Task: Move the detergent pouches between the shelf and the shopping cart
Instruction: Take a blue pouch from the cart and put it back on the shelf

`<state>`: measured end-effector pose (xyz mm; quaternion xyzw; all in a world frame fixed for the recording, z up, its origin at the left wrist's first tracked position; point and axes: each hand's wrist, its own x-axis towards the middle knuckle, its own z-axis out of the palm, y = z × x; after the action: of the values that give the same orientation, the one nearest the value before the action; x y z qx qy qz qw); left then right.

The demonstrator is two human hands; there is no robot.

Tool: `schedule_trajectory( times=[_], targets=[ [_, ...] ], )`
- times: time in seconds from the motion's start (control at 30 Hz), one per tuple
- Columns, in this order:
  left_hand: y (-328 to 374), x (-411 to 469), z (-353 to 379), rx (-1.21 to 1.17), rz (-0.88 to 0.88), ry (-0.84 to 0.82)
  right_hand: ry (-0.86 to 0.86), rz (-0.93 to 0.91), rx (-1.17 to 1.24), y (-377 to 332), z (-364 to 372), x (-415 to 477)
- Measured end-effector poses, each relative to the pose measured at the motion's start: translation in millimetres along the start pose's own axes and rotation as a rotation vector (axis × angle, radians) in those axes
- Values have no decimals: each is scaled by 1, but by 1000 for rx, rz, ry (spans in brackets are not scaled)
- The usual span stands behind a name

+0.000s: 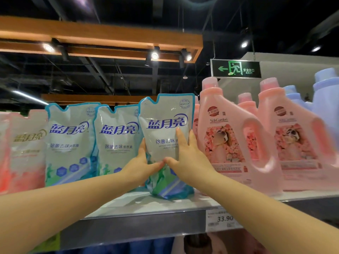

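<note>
A blue and white detergent pouch (165, 125) stands upright on the grey shelf (146, 215), near its front edge. My left hand (141, 167) grips its left side, thumb across the front. My right hand (187, 156) holds its right side, fingers up along the front and edge, thumb meeting the left thumb. Two more pouches of the same kind (69, 142) (117, 138) stand in a row to the left, further back. The shopping cart is out of view.
Pink pouches (23, 151) stand at the far left. Pink detergent jugs (236, 140) (297, 136) crowd the shelf right beside the held pouch, with pale blue jugs (326, 94) behind. A price tag (222, 219) hangs on the shelf front. An exit sign (236, 69) hangs above.
</note>
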<state>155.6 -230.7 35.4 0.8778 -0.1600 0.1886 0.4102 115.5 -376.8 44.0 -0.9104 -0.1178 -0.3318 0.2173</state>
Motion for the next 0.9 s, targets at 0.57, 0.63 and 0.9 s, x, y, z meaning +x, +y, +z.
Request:
schedule_trajectory(
  times=[0.57, 0.63, 0.9],
  targets=[
    [-6, 11, -5, -236, -76, -169, -95, 60, -39, -1, 10, -13],
    [-6, 10, -5, -200, -103, -153, -95, 59, -30, 0, 10, -13],
    [-10, -4, -20, -8, -220, -224, -150, 76, -61, -2, 1, -13]
  ],
)
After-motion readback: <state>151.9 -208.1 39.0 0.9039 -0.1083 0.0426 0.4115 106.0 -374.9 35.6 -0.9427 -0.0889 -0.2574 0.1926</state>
